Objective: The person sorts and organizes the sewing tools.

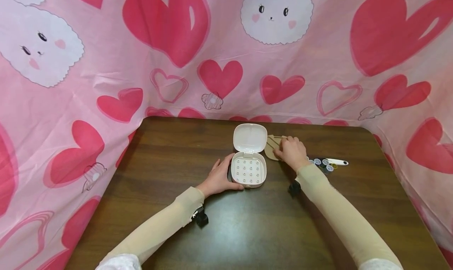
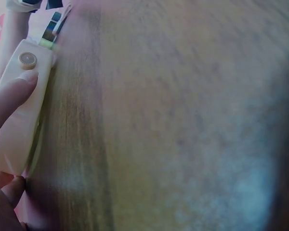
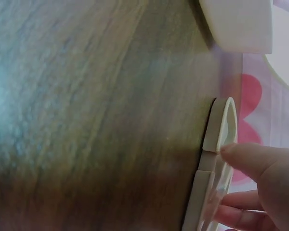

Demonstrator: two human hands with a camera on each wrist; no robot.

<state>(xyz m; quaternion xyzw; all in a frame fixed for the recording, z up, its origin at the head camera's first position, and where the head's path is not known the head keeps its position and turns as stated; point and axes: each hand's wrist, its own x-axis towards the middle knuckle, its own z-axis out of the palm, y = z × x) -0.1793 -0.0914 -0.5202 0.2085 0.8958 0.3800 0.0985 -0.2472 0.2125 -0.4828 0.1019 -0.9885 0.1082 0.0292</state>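
Observation:
A white box with a hinged lid stands open on the table, its inside floor set with rows of small studs. My left hand grips it from the left side; in the left wrist view the thumb lies on the front wall just below a round button. To the right of the lid lies a shallow beige tray with slanting divider lines. My right hand holds this tray from its right side. Close up, the right thumb presses at a notch in the rim, with fingers curled over the tray.
Several small round-capped pieces lie clustered right of the right hand, beside a white handle-like piece. The brown wooden table ends at a pink heart-patterned curtain at the back and sides.

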